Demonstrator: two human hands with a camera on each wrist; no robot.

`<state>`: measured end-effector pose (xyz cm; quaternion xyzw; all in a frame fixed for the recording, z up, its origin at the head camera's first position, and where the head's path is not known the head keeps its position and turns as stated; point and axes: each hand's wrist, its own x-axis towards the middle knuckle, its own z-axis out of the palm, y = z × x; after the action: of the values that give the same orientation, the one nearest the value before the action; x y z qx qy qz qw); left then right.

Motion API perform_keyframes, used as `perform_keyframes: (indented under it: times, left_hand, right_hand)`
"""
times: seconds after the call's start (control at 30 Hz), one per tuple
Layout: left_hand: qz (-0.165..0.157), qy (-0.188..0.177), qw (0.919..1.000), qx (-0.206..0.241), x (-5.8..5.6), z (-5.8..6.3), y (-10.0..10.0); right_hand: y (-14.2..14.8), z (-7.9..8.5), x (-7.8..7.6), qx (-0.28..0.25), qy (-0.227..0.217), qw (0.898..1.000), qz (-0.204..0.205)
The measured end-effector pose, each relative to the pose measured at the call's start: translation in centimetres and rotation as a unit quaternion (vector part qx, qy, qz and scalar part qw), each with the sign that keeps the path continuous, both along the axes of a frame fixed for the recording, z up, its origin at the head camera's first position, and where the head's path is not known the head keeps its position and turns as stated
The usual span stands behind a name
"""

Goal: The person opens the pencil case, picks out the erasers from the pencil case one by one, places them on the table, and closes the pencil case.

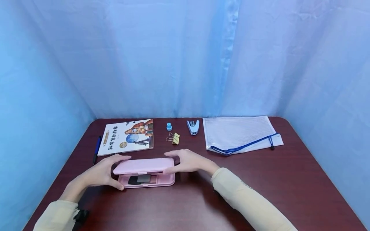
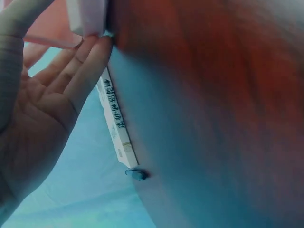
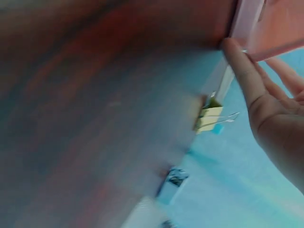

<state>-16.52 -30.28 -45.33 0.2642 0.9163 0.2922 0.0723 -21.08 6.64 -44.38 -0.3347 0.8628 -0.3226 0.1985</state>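
Observation:
A pink pencil case (image 1: 141, 165) lies on the table in the head view with its lid partly raised. Inside its base, a grey block (image 1: 143, 178) and a dark piece (image 1: 133, 180) show; their kind is unclear. My left hand (image 1: 101, 172) grips the case's left end, thumb at the front corner of the base and fingers behind. At the right end, my right hand (image 1: 189, 161) holds the lid, its thumb along the front edge. Both wrist views show fingers against the case's ends, with much of the case cut off by the frame.
Behind the case lie a book (image 1: 127, 138), a pen (image 1: 97, 149) left of it, a small light-blue object (image 1: 169, 126), a yellow binder clip (image 1: 175, 138) and a blue stapler (image 1: 193, 127). A white mesh pouch (image 1: 238, 131) with a blue cord is at the back right. Curtains surround the table.

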Motion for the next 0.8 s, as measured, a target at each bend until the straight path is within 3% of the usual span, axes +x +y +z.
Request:
perform_keyframes:
  times: [0.1,0.2,0.3,0.47,0.8]
  left_hand:
    - [0.002,-0.041,0.9969,0.068,0.3,-0.2,-0.5]
    - [0.008,-0.093,0.9872,0.129,0.5,-0.5,-0.9]
    - [0.015,-0.123,0.978,0.168,0.6,-0.7,-1.1]
    - [0.023,-0.149,0.9686,0.197,0.6,-1.1,-1.0]
    - [0.008,-0.157,0.9636,0.216,0.6,-1.1,-1.0]
  right_hand:
    - [0.4,-0.3,-0.4,-0.076,-0.109,0.99,-0.04]
    - [0.7,-0.4,-0.6,-0.138,-0.206,0.966,-0.073]
    - [0.9,-0.5,-0.9,-0.17,-0.267,0.942,-0.111]
    - [1.0,-0.8,-1.5,-0.174,-0.309,0.92,-0.167]
    - [0.9,-1.3,-2.1,-0.159,-0.335,0.908,-0.195]
